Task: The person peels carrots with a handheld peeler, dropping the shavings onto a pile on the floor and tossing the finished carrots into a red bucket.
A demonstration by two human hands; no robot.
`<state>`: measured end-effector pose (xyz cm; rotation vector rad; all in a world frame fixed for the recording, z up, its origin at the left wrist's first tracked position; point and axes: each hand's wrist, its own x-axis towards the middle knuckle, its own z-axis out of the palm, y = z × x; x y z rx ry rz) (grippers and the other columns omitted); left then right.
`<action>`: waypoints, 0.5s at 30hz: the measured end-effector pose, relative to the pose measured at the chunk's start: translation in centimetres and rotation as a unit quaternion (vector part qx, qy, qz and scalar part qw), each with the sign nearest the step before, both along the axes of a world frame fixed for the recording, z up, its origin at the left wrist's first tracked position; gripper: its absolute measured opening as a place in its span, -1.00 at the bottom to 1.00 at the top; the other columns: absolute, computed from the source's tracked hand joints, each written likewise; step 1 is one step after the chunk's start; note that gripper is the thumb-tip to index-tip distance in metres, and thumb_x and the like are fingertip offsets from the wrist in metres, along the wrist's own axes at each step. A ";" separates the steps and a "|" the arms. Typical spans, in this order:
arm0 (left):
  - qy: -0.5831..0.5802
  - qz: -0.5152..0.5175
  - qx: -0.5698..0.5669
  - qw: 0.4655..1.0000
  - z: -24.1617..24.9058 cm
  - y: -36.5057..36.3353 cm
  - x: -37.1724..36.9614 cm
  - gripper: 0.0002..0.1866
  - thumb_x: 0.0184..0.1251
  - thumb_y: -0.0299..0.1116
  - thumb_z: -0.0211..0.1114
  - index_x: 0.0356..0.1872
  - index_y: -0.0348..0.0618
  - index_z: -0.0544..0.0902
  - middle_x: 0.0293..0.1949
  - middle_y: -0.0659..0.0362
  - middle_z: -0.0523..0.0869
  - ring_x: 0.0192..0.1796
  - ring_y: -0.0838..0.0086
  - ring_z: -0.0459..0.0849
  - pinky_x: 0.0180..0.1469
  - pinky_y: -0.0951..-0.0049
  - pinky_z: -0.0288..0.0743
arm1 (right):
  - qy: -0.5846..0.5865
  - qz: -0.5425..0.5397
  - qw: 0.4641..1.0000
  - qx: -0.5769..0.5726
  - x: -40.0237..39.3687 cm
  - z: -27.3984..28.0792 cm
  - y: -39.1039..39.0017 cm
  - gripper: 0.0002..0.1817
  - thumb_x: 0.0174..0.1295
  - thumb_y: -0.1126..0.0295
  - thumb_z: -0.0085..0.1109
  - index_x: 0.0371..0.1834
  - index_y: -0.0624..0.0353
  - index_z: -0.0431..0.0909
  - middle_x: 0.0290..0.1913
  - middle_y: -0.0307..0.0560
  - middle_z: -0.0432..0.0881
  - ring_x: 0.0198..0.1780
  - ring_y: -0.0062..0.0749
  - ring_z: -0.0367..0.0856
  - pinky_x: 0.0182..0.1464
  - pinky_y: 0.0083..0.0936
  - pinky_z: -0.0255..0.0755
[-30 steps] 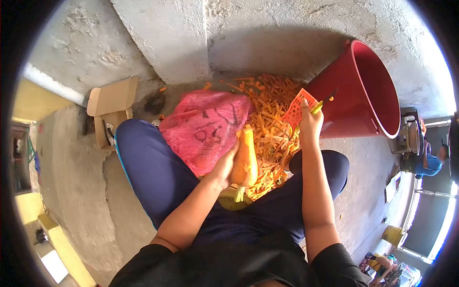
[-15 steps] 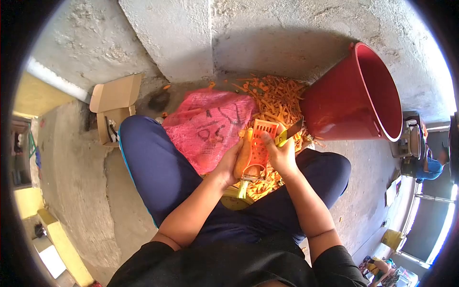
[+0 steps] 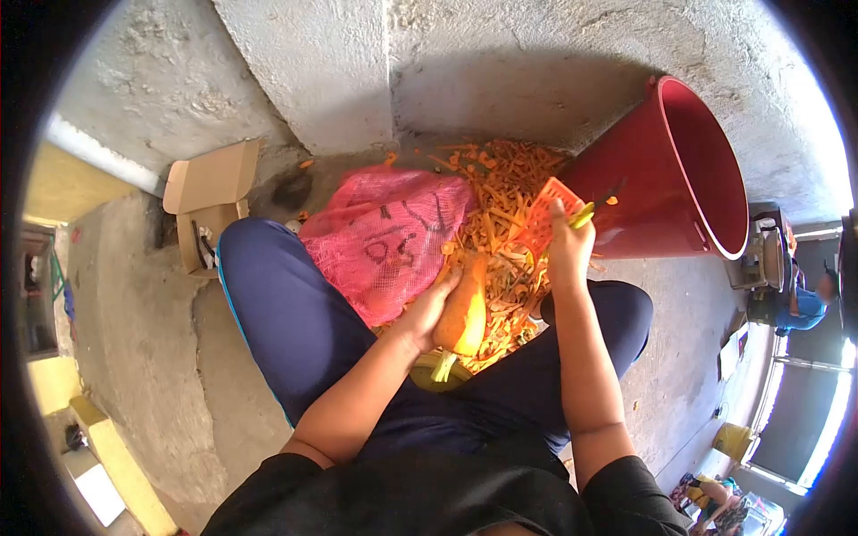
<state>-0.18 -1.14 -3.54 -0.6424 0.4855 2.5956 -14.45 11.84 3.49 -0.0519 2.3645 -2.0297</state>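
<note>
I sit on the floor with my legs apart. My left hand grips a large orange carrot, held upright between my knees. My right hand is raised past the carrot's top, closed on an orange peeler with a yellow-green handle. The peeler is clear of the carrot, over a heap of orange peelings on the floor.
A pink mesh sack lies against my left leg. A red bucket leans to the right of the peelings. An open cardboard box sits on the left by the concrete wall. Another person in blue is at the far right edge.
Half a second ago the peeler lay low on the carrot. My right hand has since swept it up and away to the right, off the carrot's tip. The left hand kept its hold.
</note>
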 end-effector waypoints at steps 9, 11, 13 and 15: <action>-0.028 0.050 -0.014 0.998 2.5 0.1 -0.8 -0.54 0.33 -0.04 -0.19 0.05 -0.16 0.34 -0.07 0.04 0.53 -0.13 0.31 0.59 -0.11 0.29 0.51 | -0.032 0.207 0.978 0.021 4.5 1.3 -1.6 -0.88 0.18 0.43 0.01 -0.28 0.24 0.41 -0.39 -0.25 0.51 -0.36 -0.67 0.44 -0.33 -0.68 0.34; -0.039 0.051 -0.011 0.998 3.2 0.1 -0.9 -0.55 0.34 -0.05 -0.21 0.05 -0.16 0.34 -0.06 0.04 0.52 -0.11 0.32 0.58 -0.09 0.29 0.51 | -0.030 0.225 0.973 -0.034 5.5 1.0 -2.4 -0.87 0.17 0.40 0.03 -0.33 0.25 0.42 -0.44 -0.23 0.51 -0.42 -0.66 0.42 -0.37 -0.64 0.34; -0.037 0.031 -0.013 0.999 3.0 0.0 -1.0 -0.56 0.35 -0.07 -0.23 0.05 -0.16 0.34 -0.07 0.06 0.53 -0.10 0.32 0.58 -0.09 0.29 0.51 | -0.036 0.235 0.971 -0.030 5.7 0.8 -2.5 -0.85 0.17 0.41 0.02 -0.30 0.28 0.44 -0.43 -0.19 0.54 -0.40 -0.63 0.46 -0.34 -0.60 0.38; -0.048 0.039 -0.015 0.998 3.1 0.1 -1.0 -0.57 0.35 -0.08 -0.24 0.04 -0.16 0.34 -0.08 0.06 0.54 -0.11 0.32 0.58 -0.09 0.28 0.50 | -0.026 0.238 0.971 -0.025 5.9 1.0 -2.7 -0.85 0.17 0.42 0.02 -0.28 0.29 0.44 -0.43 -0.17 0.55 -0.40 -0.62 0.47 -0.34 -0.59 0.39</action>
